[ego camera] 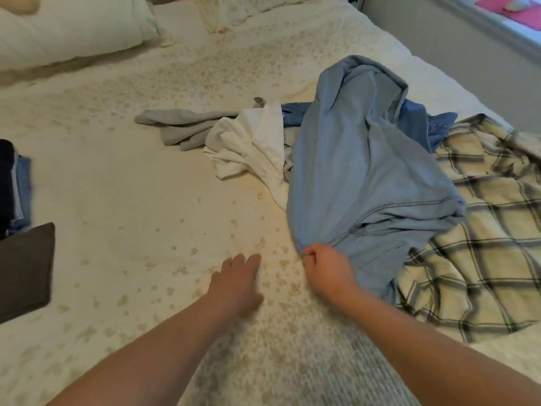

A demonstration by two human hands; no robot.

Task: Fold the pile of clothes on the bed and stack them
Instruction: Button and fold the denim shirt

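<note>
A light blue garment (pixel 360 171) lies draped over the pile at centre right of the bed. My right hand (pixel 325 266) pinches its near hem with curled fingers. My left hand (pixel 237 281) hovers flat over the bedspread just left of it, fingers straight, holding nothing. Under and beside the blue garment lie a white garment (pixel 248 145), a grey garment (pixel 181 124), a darker blue piece (pixel 421 124) and a cream plaid shirt (pixel 483 230). A folded stack of dark and blue clothes (pixel 14 186) sits at the far left edge, with a folded brown piece (pixel 26 271) in front of it.
The bed (pixel 131 186) has a cream floral quilt. Pillows (pixel 67 27) lie at the top left. A grey wall and a window sill (pixel 497 33) run along the bed's far right side.
</note>
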